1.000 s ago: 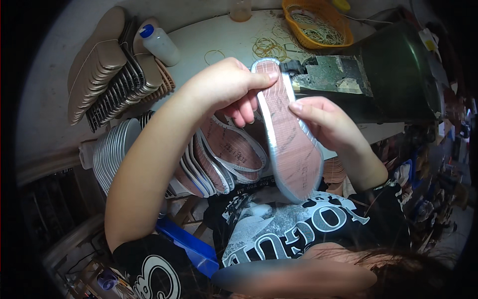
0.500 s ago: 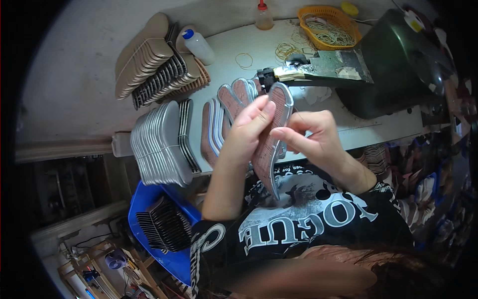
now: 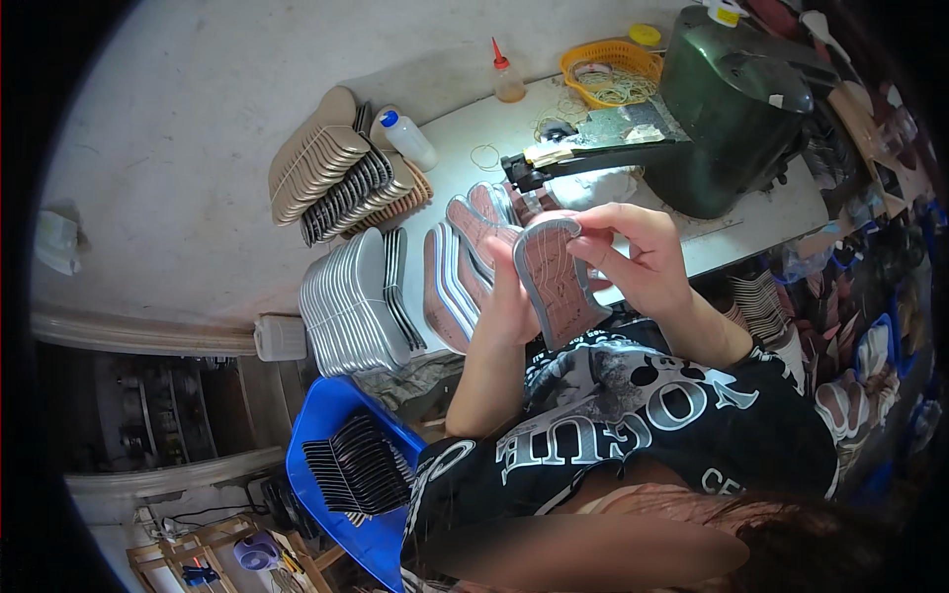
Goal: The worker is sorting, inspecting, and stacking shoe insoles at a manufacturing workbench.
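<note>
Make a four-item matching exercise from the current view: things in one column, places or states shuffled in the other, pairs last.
Things
1. Pink, silver-edged insole
2. Lower-left black stack
3. Yellow-orange basket
4. White bottle

Places or states
A. Inside the blue bin
B. Fitted with a blue cap
C. Held by left hand and right hand
D. Holding pale bands

Pairs: 1-C, 2-A, 3-D, 4-B

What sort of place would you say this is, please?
Probably a shoe-making workshop, judging by the bundled silver sole-shaped pieces, the dark green machine, and the curved pinkish silver-rimmed sole piece held by the left hand and right hand.
</note>
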Tool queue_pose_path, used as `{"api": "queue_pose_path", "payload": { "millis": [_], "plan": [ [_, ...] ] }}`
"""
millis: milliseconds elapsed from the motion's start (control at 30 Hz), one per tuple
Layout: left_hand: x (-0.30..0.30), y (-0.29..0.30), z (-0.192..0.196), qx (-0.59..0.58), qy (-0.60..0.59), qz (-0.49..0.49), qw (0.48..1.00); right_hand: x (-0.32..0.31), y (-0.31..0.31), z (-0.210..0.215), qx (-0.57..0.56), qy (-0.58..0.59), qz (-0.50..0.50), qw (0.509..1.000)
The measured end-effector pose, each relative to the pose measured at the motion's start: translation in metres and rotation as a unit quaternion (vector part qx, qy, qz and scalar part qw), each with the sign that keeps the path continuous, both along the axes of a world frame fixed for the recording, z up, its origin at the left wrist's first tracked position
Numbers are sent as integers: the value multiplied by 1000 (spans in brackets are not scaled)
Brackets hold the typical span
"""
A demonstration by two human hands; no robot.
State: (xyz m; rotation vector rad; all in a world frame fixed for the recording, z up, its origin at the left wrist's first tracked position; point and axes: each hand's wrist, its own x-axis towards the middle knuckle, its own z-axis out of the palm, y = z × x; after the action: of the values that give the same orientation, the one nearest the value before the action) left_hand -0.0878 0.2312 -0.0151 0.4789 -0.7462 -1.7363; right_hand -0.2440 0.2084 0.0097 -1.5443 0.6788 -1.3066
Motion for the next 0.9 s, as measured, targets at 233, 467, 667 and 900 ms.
{"api": "queue_pose_path", "payload": {
  "millis": [233, 467, 667, 900],
  "plan": [
    [15, 17, 21, -153, -246, 82, 954, -1, 15, 20, -34, -61, 94, 993],
    [41, 6, 63, -495, -636, 200, 557, -30, 25, 36, 177, -66, 201, 961],
    [46, -2, 47, -494, -629, 368, 474, -26, 33, 22, 113, -78, 66, 988],
    [15, -7, -7, -71, -37, 164, 983, 22, 22, -23, -136, -74, -48, 987]
  ]
}}
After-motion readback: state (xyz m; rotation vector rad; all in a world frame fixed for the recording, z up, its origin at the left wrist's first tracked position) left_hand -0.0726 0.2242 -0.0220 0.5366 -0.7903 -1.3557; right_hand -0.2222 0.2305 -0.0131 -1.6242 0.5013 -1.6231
